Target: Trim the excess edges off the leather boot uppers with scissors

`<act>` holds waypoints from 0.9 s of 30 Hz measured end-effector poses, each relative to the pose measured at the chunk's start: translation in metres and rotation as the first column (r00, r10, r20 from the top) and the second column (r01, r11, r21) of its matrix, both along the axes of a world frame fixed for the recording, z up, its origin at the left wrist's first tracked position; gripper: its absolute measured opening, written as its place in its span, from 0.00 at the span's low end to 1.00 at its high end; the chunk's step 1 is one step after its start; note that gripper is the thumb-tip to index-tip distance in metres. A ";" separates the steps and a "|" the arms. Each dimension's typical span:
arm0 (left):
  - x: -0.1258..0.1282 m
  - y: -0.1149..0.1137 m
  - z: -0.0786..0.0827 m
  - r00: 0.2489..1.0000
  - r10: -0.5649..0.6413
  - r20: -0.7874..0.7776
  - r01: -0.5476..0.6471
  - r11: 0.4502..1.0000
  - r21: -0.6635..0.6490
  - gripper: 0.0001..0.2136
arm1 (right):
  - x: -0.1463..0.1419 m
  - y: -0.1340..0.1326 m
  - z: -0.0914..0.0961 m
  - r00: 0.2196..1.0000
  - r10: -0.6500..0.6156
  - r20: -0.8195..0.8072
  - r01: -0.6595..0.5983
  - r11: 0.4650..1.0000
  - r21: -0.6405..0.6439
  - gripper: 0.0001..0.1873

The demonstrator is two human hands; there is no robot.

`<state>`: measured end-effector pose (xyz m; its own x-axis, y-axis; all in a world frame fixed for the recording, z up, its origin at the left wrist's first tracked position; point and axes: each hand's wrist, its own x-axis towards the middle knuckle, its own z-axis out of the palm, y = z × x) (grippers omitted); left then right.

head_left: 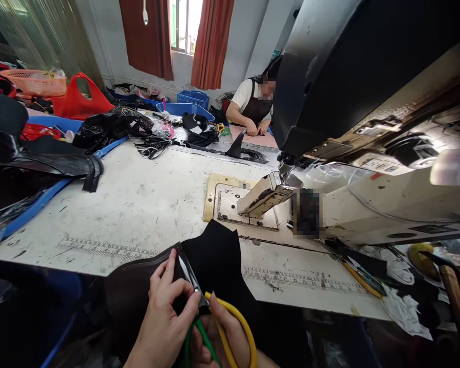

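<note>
My right hand [232,327] is closed around a pair of scissors [189,271] with yellow and green handles. The metal blades point up and left over a black piece of material [214,255], which hangs over the table's front edge. My left hand [164,306] is closed on this piece beside the blades. Its index fingertip presses at the piece's seamed edge, and the thumb bends in close to the scissors' pivot. Part of my right hand's fingers lies behind the handles.
A sewing machine [268,197] stands ahead on the white table [145,199], its dark head overhanging at right. Other scissors [362,281] and white scraps lie at right. Black parts [61,163] and a red bag [85,97] are at left. A co-worker [253,105] sits opposite.
</note>
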<state>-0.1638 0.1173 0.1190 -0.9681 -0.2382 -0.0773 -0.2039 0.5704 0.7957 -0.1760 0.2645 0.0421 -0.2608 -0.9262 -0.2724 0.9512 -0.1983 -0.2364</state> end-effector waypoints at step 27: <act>-0.042 -0.082 0.014 0.983 -0.182 0.009 0.180 0.966 -0.188 0.20 | -0.045 0.024 0.069 0.952 -0.282 0.120 0.254 0.945 0.207 0.41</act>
